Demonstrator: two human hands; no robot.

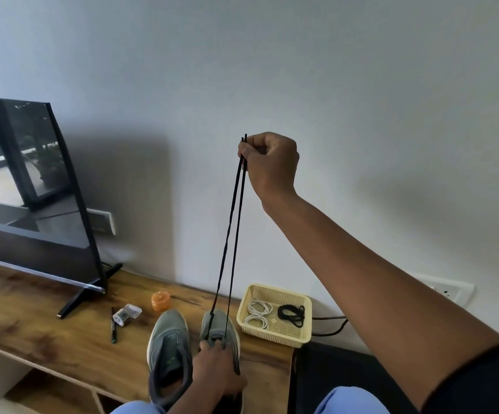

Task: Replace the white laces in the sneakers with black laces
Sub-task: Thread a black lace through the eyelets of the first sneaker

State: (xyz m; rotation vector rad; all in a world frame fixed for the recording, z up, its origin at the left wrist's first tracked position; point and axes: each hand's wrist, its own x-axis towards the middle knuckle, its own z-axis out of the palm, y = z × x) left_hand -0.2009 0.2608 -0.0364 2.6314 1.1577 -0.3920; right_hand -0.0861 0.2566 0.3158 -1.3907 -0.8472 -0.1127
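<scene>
Two grey sneakers stand side by side on the wooden table, the left sneaker [169, 351] without laces. My left hand [212, 369] presses down on the tongue of the right sneaker [221, 330], fingers curled over it. My right hand [267, 162] is raised high and pinches both ends of a black lace [230, 234], whose two strands run taut down to the toe end of the right sneaker. A cream plastic basket [275, 333] to the right holds two coiled white laces [258, 313] and a second black lace [291, 315].
A television [33, 198] on a stand fills the left of the table. An orange lidded jar [160, 300], a small clear box [126, 313] and a pen [113, 327] lie behind the sneakers. The table edge is just right of the basket; a cable runs along the wall.
</scene>
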